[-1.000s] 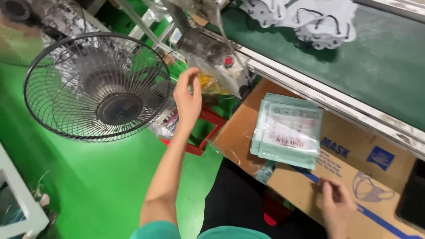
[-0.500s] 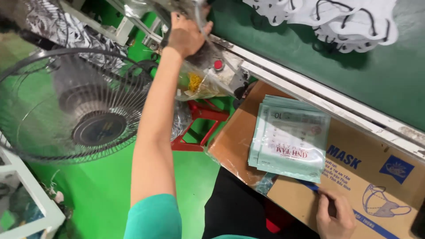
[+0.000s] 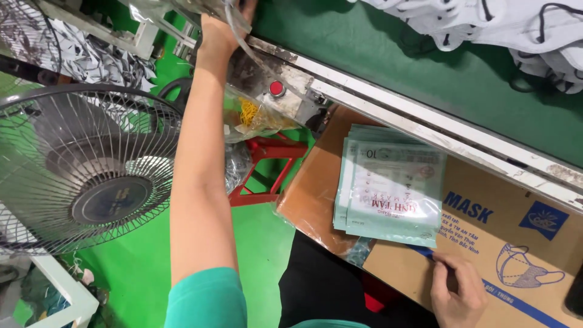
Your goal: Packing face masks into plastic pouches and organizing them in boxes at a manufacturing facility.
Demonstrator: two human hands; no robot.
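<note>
My left hand [image 3: 220, 25] reaches far up to the top edge of the view, its fingers closed on clear plastic film [image 3: 182, 9] at the end of the green conveyor belt [image 3: 388, 54]. My right hand [image 3: 456, 291] rests low on the edge of a brown cardboard box [image 3: 516, 243], fingers curled against it. A stack of pale green mask packets [image 3: 392, 185] lies on the box between my hands. White face masks [image 3: 486, 24] lie on the belt at the top right.
A wire-caged floor fan [image 3: 85, 170] stands at the left on the green floor. A clear bag with yellow bits [image 3: 255, 115] hangs under the belt's metal rail, by a red button [image 3: 277, 88]. A red metal stand [image 3: 267, 164] sits below.
My left arm has risen from beside the hanging bag up to the plastic film at the belt's end. The view has tilted, and my right hand stays on the box edge.
</note>
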